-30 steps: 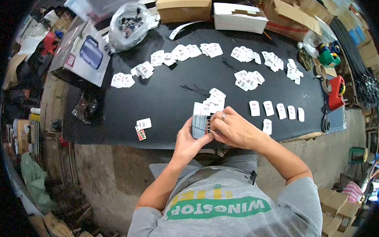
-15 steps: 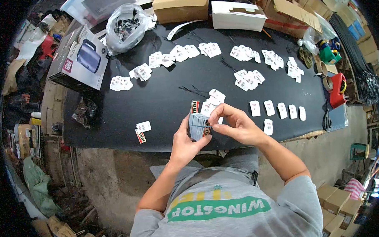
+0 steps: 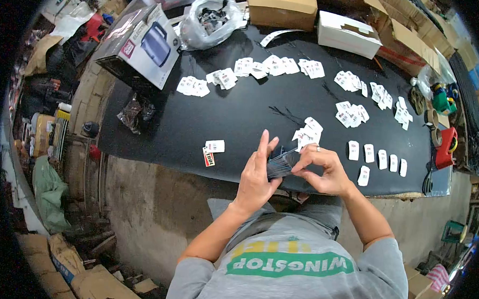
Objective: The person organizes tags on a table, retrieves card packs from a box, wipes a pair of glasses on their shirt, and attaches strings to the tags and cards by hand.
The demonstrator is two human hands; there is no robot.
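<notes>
A thick stack of cards [image 3: 280, 164] is held between my hands above the table's front edge. My left hand [image 3: 256, 176] closes on its left side with thumb and lower fingers, the index finger raised. At its right side my right hand [image 3: 323, 168] pinches the stack's edge; a thin dark band seems to cross it, blurred. Just beyond lie loose white tags [image 3: 310, 132] and black strings [image 3: 287, 115]. To the left, a white tag [image 3: 215, 146] overlaps a red-and-white card [image 3: 209, 158]. Several small white tag stacks [image 3: 382, 159] stand to the right.
Piles of white tags [image 3: 279, 65] spread across the black table [image 3: 240, 118]. Behind are a plastic bag [image 3: 211, 22], a brown box [image 3: 282, 9] and a white box [image 3: 349, 34]. A kettle box [image 3: 145, 46] stands left; a red tape dispenser [image 3: 446, 148] and scissors [image 3: 428, 182] lie right.
The view has swung, shifting the table scene rightward. The stack has tilted in my hands, my left index finger has lifted, and the red-and-white card above the stack no longer shows.
</notes>
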